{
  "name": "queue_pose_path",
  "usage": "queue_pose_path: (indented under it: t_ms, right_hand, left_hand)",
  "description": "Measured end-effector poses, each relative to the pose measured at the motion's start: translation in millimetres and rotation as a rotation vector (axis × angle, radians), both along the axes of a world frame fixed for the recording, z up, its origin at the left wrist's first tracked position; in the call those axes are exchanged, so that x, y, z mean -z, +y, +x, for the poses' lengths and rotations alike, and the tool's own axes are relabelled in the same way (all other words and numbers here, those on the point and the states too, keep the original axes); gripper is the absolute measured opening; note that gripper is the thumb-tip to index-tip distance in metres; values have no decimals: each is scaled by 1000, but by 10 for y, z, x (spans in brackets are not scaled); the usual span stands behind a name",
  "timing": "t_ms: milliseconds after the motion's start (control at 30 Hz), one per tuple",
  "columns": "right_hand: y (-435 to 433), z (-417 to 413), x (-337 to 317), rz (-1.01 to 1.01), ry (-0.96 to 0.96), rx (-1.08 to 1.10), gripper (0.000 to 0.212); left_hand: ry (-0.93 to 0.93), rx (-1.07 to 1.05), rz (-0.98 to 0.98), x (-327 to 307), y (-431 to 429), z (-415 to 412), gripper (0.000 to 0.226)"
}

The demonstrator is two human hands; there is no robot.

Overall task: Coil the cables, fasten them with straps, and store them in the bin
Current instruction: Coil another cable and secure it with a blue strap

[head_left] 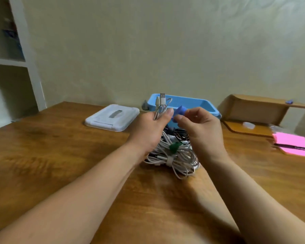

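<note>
Left of the blue bin (pixel 192 104) the white lid (pixel 113 117) lies flat, with bare table (pixel 60 147) all round it. In front of the bin our left hand (pixel 148 131) is wrapped round a folded white cable (pixel 161 106), plugs up. Touching it is what looks like a blue strap (pixel 179 112) (blurry), pinched by our right hand (pixel 199 125). The cable pile (pixel 174 159) sits below our hands, and pink notes (pixel 292 143) lie right of the bin, by the table edge.

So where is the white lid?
Head view: the lid lies flat on the table, left of the blue bin, beyond the left hand.
</note>
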State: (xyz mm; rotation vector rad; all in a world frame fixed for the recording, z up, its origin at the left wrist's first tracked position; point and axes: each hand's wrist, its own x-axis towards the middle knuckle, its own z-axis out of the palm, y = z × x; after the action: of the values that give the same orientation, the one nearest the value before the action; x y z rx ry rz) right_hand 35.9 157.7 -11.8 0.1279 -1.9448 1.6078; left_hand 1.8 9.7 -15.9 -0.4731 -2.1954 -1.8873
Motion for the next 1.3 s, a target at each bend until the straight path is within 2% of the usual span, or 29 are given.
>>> queue_pose_path:
  t_ms: [100,233,333,433,500,600,700,800,933,1000,1067,1133,1200,1233,1300]
  right_hand:
    - [44,-20,65,-7,96,-9,8]
    - [3,8,85,-105,116,-146,6]
    - [18,4,60,-330,9,-235,4]
    - [151,-45,-1,-620,-66,-293,19]
    - [247,-47,-36,-675,-109,-369,28]
    - [286,-12,-47,-574,-135,-448,38]
    - [284,-13,-15,-363,-98,-369,31]
    - [296,0,27,-139,-74,-260,32]
    - [285,66,6,180,32,-298,56]
    - [276,126,-32,382,92,-278,60]
    - [232,177,-44,560,166,-223,53]
    - [174,185,-25,703,259,-162,34]
    - [134,169,-5,710,313,-133,12]
    - [124,161,7,611,300,-134,14]
    - [129,166,-29,232,218,-206,25]
  left_hand:
    - [-17,67,107,-55,112,52,41]
    - [2,111,82,-78,18,52,41]
    - [31,120,-3,-31,-87,1,36]
    - [20,119,-75,-9,-185,-56,31]
    - [-49,171,-60,-6,-240,-61,28]
    - [-172,319,26,-28,-303,-7,34]
    - [-251,437,75,-35,-319,37,48]
    - [-286,511,63,-11,-292,56,50]
    - [-335,516,48,5,-297,58,40]
    - [-377,505,27,-10,-317,59,41]
    - [-408,486,-11,-23,-334,62,45]
    - [-417,488,-64,-31,-329,71,40]
    - [-436,511,-86,-23,-311,71,37]
    - [-461,517,-82,-18,-306,65,38]
    - [-517,534,-67,-12,-306,53,39]
